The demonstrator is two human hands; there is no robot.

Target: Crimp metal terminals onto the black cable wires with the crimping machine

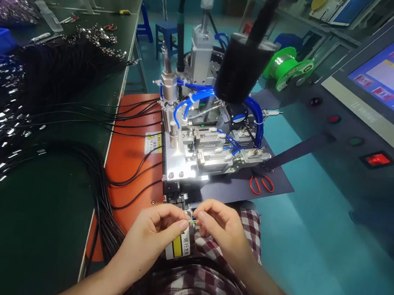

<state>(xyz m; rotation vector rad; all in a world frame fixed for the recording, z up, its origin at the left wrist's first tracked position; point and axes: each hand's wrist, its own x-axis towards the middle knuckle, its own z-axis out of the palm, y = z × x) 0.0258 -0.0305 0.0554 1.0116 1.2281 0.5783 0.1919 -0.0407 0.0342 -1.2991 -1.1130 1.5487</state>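
Thin light-coloured wires [192, 221] run between the fingertips of both hands, low in the middle of the view. My left hand [160, 227] pinches them with thumb and forefinger from the left. From the right, my right hand [221, 227] is closed on the same wires, its fingertips almost touching the left ones. Both hands are just in front of a metal machine [214, 154] with blue air tubes. Beneath them is a white and yellow label [179, 247]. The exact wire ends are too small to make out.
Black cables [100, 198] hang over the edge of the dark table [29, 222] at left, some crossing an orange plate [138, 159]. Red-handled scissors [261, 185] lie right of the machine. A green spool [287, 67] and a control panel [376, 117] are at right.
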